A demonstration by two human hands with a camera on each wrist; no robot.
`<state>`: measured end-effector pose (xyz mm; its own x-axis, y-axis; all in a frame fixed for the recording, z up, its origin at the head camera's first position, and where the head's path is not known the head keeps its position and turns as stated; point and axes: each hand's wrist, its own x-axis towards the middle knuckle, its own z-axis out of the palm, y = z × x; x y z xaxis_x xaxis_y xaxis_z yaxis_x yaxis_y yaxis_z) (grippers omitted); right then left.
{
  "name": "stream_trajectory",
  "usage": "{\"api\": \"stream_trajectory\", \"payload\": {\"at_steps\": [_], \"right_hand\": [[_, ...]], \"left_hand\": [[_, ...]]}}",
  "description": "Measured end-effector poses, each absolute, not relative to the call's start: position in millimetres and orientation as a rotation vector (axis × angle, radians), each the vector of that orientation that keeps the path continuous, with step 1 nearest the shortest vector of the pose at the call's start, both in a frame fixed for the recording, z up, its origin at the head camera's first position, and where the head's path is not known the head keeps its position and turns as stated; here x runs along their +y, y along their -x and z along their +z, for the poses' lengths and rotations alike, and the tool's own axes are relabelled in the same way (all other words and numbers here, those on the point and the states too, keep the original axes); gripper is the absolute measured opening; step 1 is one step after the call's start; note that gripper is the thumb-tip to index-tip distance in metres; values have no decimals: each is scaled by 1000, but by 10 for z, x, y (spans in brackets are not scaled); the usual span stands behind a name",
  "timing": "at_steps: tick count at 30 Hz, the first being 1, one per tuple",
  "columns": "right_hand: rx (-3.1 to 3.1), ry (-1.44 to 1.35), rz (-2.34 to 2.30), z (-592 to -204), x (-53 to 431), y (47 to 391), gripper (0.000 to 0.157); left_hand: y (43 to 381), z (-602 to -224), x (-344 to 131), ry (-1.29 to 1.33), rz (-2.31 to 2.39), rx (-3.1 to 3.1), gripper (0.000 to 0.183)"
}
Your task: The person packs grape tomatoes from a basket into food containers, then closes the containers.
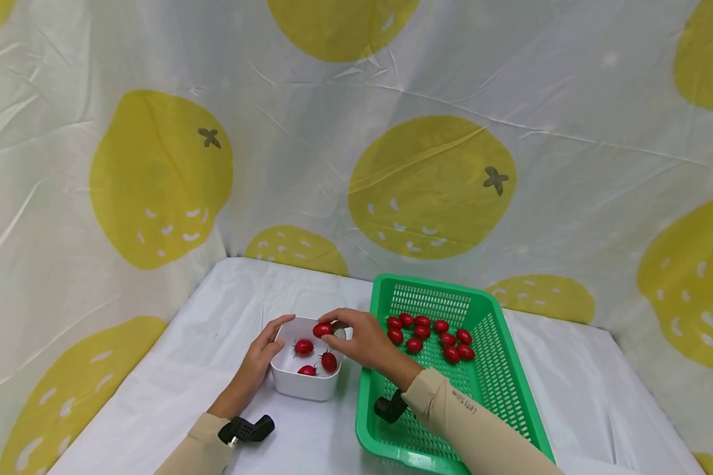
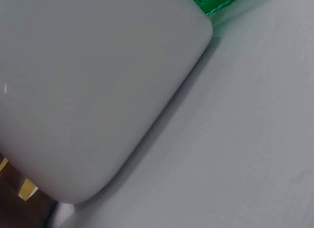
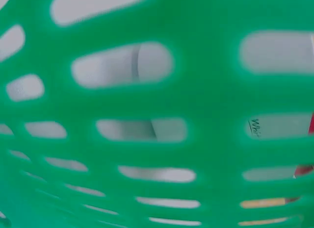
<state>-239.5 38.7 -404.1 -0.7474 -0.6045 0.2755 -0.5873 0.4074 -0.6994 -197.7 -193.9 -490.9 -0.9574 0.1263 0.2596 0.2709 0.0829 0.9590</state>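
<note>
A white square box (image 1: pixel 305 387) stands on the table with several cherry tomatoes inside, one of them a tomato (image 1: pixel 304 347) near its middle. My left hand (image 1: pixel 257 361) holds the box by its left side, thumb over the rim. Above the box's right rear part, my right hand (image 1: pixel 361 338) pinches a red cherry tomato (image 1: pixel 323 330) between thumb and fingers. In the left wrist view the box wall (image 2: pixel 98 90) fills the upper left, with a dark bit of the hand at the lower corner. The basket's slotted wall (image 3: pixel 211 90) blocks the right wrist view.
A green slotted basket (image 1: pixel 513 369) stands right of the box, under my right forearm. Several cherry tomatoes (image 1: pixel 422 331) lie in its far half. White cloth covers the table (image 1: pixel 214 330); a lemon-print curtain (image 1: pixel 297 165) hangs behind and at the sides.
</note>
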Motion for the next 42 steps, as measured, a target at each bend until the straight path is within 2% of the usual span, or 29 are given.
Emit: {"api": "stream_trajectory", "payload": {"at_steps": [7,22,33,42], "right_hand": [[2696,1238,-1177,-4055,374,2377,28],[2678,1255,-1163,-4083,388,2350,31],[2586,1182,-1344,-3959,447,2420,27],[2538,1047,-1459,-3884,693,2418,26]], "left_hand": [[1974,-4893,-1954,421,-2016,-2226,43],[1945,-4931,-1959,429,-2025,-2211,43],[1980,-4882,-1960,416,-2026,-2232,43],[1985,-4938,-1943,409,-2024,-2226,44]]}}
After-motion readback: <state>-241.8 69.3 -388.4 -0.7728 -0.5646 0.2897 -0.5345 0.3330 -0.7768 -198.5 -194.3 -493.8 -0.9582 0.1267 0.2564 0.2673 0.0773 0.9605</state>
